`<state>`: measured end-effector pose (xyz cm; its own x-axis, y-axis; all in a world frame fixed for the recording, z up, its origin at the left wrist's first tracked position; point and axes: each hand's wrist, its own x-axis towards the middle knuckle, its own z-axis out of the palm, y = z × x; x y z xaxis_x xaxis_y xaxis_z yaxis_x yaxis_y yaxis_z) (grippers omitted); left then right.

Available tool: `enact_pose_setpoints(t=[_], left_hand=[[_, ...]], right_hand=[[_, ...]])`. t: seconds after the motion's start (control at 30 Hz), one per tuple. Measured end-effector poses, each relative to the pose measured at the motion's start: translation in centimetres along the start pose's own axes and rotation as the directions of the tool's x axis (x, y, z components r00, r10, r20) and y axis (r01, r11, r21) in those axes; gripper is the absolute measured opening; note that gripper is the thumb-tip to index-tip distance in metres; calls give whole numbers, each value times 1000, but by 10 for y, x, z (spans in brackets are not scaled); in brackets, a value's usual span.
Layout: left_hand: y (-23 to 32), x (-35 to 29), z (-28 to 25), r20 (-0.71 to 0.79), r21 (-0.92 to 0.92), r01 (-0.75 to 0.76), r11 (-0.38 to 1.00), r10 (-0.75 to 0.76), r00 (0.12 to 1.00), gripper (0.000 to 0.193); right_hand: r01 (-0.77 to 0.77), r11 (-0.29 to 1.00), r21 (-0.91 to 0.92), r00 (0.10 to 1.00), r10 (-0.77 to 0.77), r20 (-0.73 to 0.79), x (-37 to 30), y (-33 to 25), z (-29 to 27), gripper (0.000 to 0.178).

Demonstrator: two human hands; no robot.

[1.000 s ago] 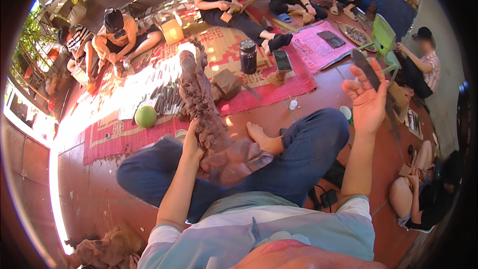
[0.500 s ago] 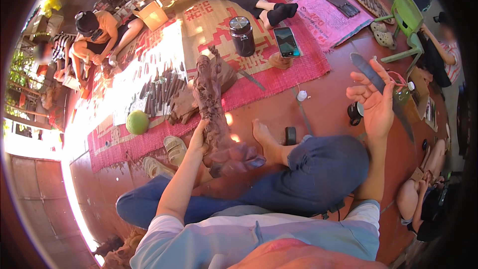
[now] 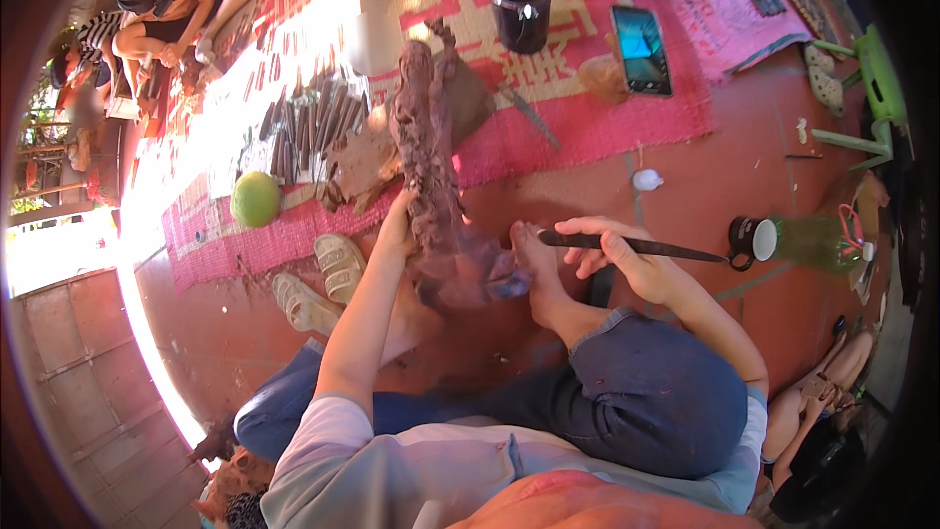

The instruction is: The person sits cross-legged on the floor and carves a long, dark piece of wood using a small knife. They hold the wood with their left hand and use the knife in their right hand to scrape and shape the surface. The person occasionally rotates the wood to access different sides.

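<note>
A tall carved wooden statue (image 3: 423, 147) of reddish brown wood stands upright before me, its wider, blurred base between my legs. My left hand (image 3: 397, 225) is closed around its lower left side. To the right of the base, beside my bare foot, my right hand (image 3: 627, 260) grips a long dark carving chisel (image 3: 676, 251). The chisel lies roughly level, its thick handle end toward the statue and its thin end pointing right; it does not touch the wood.
Several carving tools (image 3: 311, 127) lie on the red patterned mat (image 3: 627, 132) near a green round fruit (image 3: 256, 199). A dark metal canister (image 3: 520, 10), a propped phone (image 3: 641, 51), a black mug (image 3: 752, 240) and sandals (image 3: 340, 269) are around me. Another person (image 3: 181, 0) sits at far left.
My right hand has come down and left from its raised, spread pose, bringing the chisel near the statue's base. My left hand keeps its hold on the statue. The view has shifted.
</note>
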<state>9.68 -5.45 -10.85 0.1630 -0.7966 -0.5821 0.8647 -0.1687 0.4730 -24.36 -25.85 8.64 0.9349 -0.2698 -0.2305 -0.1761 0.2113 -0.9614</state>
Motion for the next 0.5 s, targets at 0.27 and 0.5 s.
enact_pose_setpoints(t=[0.27, 0.5], left_hand=[[20, -7, 22, -36, 229, -140, 963, 152, 988, 50], [16, 1, 1, -72, 248, -165, 955, 188, 980, 46]], right_hand=[[-118, 992, -41, 987, 113, -114, 11, 43, 19, 30], [-100, 993, -60, 980, 88, -176, 19, 55, 24, 20]])
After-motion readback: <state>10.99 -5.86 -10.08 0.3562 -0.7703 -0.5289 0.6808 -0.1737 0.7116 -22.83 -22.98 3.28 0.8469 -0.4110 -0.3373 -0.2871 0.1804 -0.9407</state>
